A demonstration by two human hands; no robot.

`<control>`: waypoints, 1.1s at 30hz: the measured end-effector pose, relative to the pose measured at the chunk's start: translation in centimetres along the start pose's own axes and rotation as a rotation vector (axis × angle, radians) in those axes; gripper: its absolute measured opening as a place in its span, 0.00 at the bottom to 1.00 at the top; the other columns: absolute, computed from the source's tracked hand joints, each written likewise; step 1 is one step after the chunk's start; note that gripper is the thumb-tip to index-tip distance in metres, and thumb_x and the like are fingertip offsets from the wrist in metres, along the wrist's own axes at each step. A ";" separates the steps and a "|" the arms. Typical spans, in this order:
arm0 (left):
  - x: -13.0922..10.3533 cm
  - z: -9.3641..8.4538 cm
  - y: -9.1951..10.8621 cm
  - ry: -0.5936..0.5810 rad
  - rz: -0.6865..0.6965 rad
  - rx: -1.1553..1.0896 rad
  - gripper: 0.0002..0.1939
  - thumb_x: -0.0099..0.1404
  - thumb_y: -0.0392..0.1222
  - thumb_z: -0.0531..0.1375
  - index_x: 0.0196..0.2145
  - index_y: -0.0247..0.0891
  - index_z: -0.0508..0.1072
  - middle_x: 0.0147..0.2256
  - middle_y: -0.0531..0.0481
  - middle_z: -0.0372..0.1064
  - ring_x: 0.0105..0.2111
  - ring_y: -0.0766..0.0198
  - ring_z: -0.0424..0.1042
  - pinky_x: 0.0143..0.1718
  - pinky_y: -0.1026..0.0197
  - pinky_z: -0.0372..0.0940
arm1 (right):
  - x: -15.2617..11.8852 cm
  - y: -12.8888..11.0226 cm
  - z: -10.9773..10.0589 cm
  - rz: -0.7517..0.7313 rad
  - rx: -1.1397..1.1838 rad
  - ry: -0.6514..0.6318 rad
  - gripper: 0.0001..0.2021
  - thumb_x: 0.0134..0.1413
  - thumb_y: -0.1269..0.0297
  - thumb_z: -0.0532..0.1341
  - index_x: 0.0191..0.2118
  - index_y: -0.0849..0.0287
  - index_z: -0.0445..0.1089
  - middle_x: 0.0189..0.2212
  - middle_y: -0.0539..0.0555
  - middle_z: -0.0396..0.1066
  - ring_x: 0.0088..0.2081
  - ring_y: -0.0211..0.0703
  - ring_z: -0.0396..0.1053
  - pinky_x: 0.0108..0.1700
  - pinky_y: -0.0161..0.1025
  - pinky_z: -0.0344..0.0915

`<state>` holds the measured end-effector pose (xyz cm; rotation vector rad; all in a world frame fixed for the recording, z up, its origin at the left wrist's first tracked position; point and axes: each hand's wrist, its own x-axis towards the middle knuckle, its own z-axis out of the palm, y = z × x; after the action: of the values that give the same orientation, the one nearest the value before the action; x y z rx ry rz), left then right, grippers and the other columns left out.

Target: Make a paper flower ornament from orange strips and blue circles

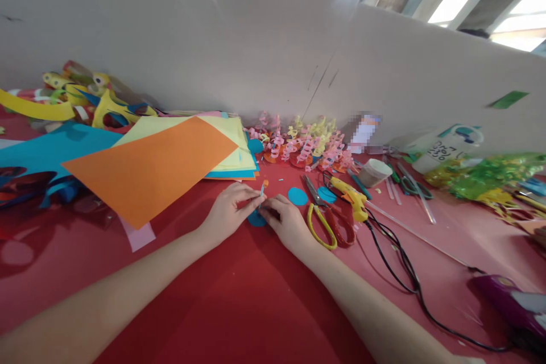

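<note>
My left hand [234,205] pinches a thin light-blue strip [261,188] that stands up from between the fingertips, with a small orange piece [265,183] at its top. My right hand [286,222] is closed beside it, fingertips at the lower part of the same strip. Under both sets of fingertips lies a blue paper disc [257,220], partly hidden. I cannot tell whether the strip is joined to the disc. To the right are two more blue paper discs [297,196] and scissors [328,226] with one yellow and one red handle.
Orange sheet [157,165] tops a paper stack at left. Curled pink and yellow paper pieces [305,145] stand along the wall. At right are a yellow glue gun [352,196] with a black cord, a white cup [375,172], and a purple device [512,301]. The tabletop [232,307] is red.
</note>
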<state>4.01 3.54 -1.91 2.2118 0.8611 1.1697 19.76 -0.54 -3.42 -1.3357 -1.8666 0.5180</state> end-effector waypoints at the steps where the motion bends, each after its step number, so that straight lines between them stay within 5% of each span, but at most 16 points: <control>1: 0.0 0.0 0.0 -0.002 0.002 0.003 0.07 0.62 0.41 0.57 0.32 0.39 0.74 0.31 0.49 0.72 0.35 0.62 0.70 0.40 0.57 0.66 | 0.0 0.0 0.0 0.000 0.001 0.000 0.05 0.52 0.74 0.58 0.32 0.59 0.71 0.26 0.51 0.65 0.31 0.40 0.64 0.34 0.35 0.62; 33: 0.1 0.0 0.0 -0.001 -0.005 0.021 0.07 0.62 0.41 0.57 0.30 0.39 0.74 0.30 0.49 0.72 0.34 0.62 0.70 0.42 0.56 0.65 | 0.0 0.2 0.1 0.012 -0.008 -0.011 0.04 0.52 0.74 0.58 0.32 0.60 0.70 0.26 0.51 0.64 0.30 0.39 0.64 0.33 0.34 0.61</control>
<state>4.10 3.60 -1.83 2.2253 0.8825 1.1622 19.81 -0.46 -3.56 -1.3526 -1.8719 0.5258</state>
